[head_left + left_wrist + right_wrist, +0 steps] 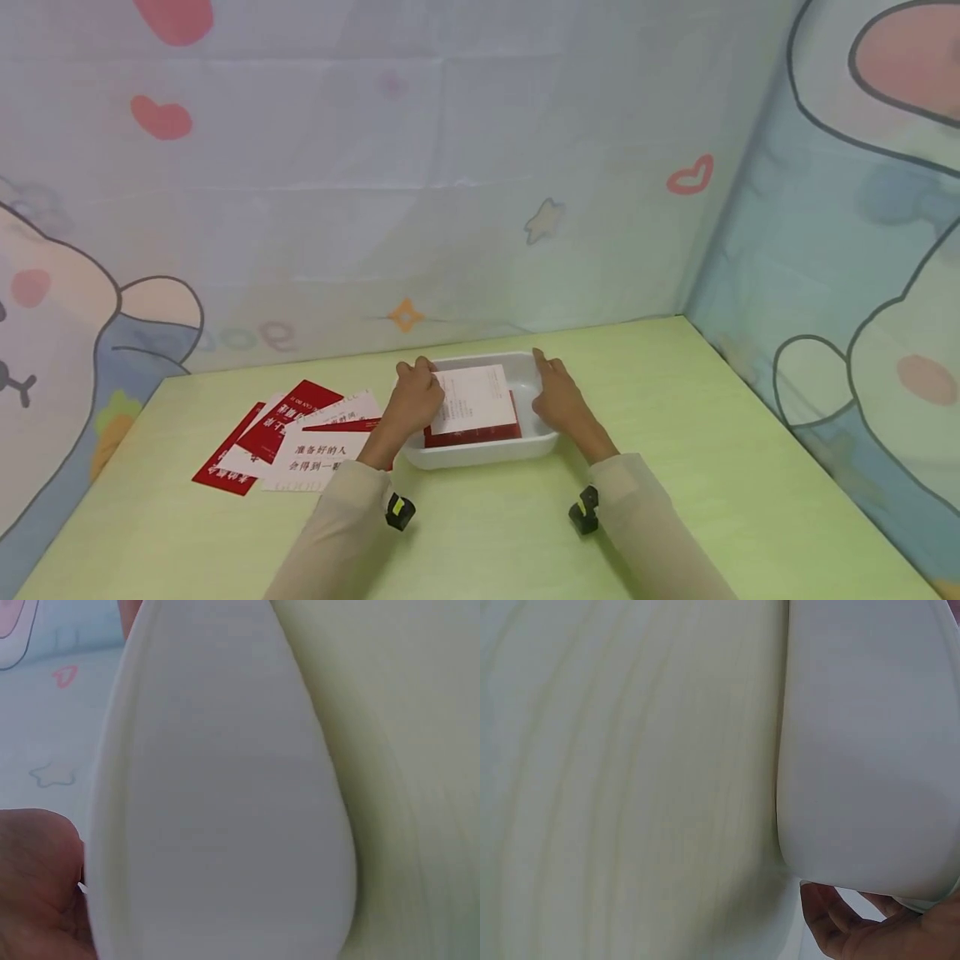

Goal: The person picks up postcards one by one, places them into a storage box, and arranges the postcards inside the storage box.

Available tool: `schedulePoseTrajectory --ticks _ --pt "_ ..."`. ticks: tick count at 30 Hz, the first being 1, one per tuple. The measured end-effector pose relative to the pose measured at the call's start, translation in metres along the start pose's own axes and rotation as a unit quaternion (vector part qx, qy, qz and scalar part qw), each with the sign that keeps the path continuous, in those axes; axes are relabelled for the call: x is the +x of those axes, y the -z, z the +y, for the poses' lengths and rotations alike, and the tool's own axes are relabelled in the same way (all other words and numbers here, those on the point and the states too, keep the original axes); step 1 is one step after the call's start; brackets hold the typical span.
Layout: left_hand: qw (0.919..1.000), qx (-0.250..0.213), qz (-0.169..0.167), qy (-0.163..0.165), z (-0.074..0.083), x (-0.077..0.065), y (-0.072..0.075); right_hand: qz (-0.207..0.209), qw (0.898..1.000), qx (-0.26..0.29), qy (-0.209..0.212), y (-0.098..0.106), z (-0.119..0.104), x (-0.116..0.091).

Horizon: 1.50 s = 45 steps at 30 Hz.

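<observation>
A white plastic tray (483,456) sits at the middle of the table, held at both ends. My left hand (415,400) grips its left end, and my right hand (562,402) grips the right end. In the right wrist view, the right fingers (832,919) curl at the tray's outer wall (870,750). The left wrist view has the tray's side (232,780) filling the middle, with part of the left hand (37,885) at the lower left. Inside the tray lie a white printed card (474,400) and, beneath it, a red card (468,437).
Left of the tray, several red and white printed cards (315,454) lie in an overlapping, fanned pile, partly behind my left forearm. The pale green table (495,533) meets a cartoon-patterned cloth backdrop (450,208) at the back and sides.
</observation>
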<state>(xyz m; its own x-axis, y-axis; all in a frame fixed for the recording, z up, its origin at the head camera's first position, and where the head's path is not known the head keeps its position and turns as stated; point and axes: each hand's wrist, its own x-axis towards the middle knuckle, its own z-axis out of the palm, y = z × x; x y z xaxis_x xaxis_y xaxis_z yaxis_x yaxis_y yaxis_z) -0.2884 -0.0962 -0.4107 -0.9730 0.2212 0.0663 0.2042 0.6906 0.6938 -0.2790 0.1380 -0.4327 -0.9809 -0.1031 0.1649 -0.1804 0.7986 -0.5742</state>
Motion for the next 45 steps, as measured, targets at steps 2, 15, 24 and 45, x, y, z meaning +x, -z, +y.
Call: schedulePoseTrajectory --ticks 2,15,24,45 --pt "1.0 0.003 0.001 -0.008 -0.001 0.001 -0.002 0.001 1.0 -0.001 0.004 -0.001 0.0 0.0" --pt "0.9999 -0.004 0.011 0.008 -0.011 0.0 -0.014 -0.002 1.0 -0.003 0.006 -0.005 -0.001 0.003" --pt "0.9997 0.01 0.019 0.01 -0.015 -0.002 -0.018 -0.006 1.0 0.0 -0.001 -0.008 -0.002 0.003" --pt "0.9993 -0.005 -0.031 -0.023 -0.015 0.003 -0.026 -0.015 1.0 -0.011 -0.012 -0.003 0.001 0.003"
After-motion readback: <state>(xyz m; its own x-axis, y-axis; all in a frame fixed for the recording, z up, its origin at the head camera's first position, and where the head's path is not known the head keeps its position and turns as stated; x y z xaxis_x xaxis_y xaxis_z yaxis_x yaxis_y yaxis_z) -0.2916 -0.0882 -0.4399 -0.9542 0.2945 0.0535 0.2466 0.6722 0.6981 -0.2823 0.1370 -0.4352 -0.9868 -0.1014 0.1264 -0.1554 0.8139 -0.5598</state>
